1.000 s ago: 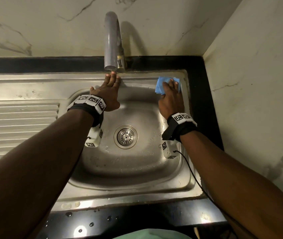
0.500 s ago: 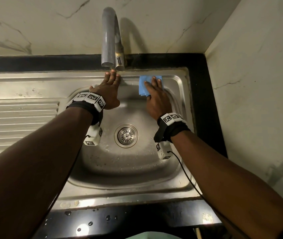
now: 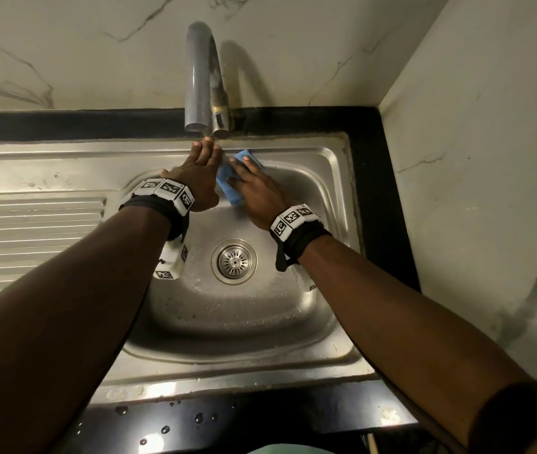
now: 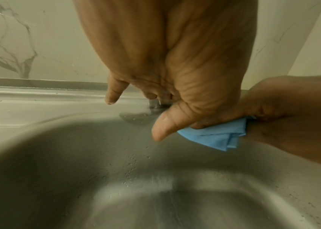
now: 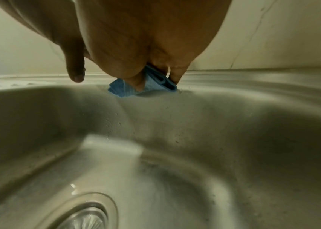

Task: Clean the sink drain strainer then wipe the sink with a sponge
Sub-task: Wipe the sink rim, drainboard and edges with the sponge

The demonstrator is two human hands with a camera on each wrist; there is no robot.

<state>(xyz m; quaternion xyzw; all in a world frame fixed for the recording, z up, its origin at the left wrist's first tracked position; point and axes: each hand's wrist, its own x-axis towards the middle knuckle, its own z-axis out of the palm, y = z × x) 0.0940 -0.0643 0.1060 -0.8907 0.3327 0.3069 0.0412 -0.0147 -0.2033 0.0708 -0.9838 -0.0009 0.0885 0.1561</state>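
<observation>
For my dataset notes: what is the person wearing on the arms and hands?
Bare forearms, no gloves. Left wrist band and right wrist band: white blocks printed with black square markers, on black straps. A small white marked box hangs under the left wrist.

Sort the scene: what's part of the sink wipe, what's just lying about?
In the job: cloth, held against the back wall of the sink by the right hand; left hand, flat on the rim by the tap.
Just there: drain, draining board, black counter, marble wall.
</observation>
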